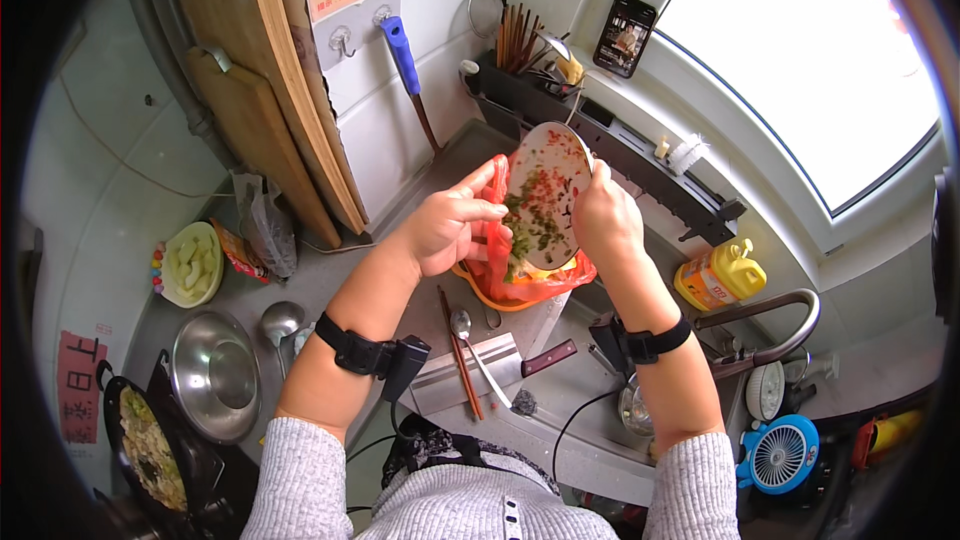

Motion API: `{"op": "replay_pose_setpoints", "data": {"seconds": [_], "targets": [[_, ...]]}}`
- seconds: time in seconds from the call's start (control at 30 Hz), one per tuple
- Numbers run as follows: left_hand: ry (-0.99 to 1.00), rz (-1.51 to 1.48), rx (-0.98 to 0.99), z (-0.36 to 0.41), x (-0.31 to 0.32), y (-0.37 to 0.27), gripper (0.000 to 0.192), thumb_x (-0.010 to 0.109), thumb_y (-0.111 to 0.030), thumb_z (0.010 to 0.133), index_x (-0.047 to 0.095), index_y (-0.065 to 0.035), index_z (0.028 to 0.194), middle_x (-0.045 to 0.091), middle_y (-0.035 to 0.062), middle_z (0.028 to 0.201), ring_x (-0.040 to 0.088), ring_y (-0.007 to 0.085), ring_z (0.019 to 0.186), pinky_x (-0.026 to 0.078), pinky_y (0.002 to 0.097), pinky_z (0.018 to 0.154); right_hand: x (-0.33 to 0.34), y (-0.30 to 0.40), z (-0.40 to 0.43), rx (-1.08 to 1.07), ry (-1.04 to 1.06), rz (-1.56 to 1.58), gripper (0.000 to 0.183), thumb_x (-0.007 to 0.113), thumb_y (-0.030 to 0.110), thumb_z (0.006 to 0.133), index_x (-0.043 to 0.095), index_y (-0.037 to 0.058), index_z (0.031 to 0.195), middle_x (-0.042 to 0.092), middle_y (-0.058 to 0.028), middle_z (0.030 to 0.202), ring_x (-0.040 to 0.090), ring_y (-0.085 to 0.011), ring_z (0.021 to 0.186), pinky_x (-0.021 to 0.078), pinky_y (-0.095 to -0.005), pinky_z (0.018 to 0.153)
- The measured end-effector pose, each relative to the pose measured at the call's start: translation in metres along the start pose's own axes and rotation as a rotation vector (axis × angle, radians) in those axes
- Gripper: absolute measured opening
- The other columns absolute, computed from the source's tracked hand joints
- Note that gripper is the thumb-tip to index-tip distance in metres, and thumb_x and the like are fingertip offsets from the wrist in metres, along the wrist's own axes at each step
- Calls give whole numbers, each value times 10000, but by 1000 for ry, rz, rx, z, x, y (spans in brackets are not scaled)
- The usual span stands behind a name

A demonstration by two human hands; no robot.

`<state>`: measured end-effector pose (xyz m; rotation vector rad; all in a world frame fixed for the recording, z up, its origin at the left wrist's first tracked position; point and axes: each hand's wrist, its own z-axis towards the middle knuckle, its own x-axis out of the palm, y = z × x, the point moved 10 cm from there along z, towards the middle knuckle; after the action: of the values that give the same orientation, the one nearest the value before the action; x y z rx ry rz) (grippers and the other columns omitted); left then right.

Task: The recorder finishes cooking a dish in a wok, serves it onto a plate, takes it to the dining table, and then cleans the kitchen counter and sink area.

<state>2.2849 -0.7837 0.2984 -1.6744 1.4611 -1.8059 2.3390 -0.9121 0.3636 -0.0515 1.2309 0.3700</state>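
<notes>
My right hand grips the rim of a white plate, which is tilted steeply over a red plastic bag. Finely chopped red and green pieces cling to the plate, thickest at its lower left edge. With spread, bent fingers, my left hand pinches the bag's raised edge beside the plate. The bag lines an orange-rimmed container, mostly hidden beneath it. Nearer to me, a cleaver lies on the counter, with a pair of chopsticks and a metal spoon across its blade.
Left are a bowl of pale cut pieces, a steel basin, a ladle and a pan of food. Right are a faucet, a yellow bottle and a blue fan. A phone leans by the window.
</notes>
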Motion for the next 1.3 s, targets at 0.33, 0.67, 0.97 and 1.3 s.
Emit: {"op": "replay_pose_setpoints", "data": {"seconds": [0.33,0.67,0.97,1.3], "targets": [[-32,-95,73,4,-24,-15,665,466,-107,806,146,-191,1382,475,18,1081,553,133,822,478,381,735,0,-1,-5,-60,-30,12,345,463,100,777,417,-41,1089,599,-202,735,601,-331,679,492,-396,583],[-32,-131,82,6,-29,-11,665,454,-95,805,144,-206,1382,500,18,1044,556,132,797,478,385,728,2,-16,-10,-100,-159,44,337,468,78,775,411,-20,1092,594,-201,729,593,-343,649,490,-400,573],[-8,-121,72,4,-34,-5,667,446,-91,806,138,-223,1383,517,11,1060,567,126,845,479,381,727,0,-32,-13,-41,-142,99,314,440,74,794,422,32,1105,589,-212,746,580,-368,678,472,-431,571],[-29,-147,90,-2,-40,-2,672,455,-72,788,165,-221,1376,523,22,1091,565,139,863,477,388,734,-9,-55,-20,60,-197,259,300,430,102,800,428,75,1099,583,-235,736,566,-401,659,459,-467,594]]}}
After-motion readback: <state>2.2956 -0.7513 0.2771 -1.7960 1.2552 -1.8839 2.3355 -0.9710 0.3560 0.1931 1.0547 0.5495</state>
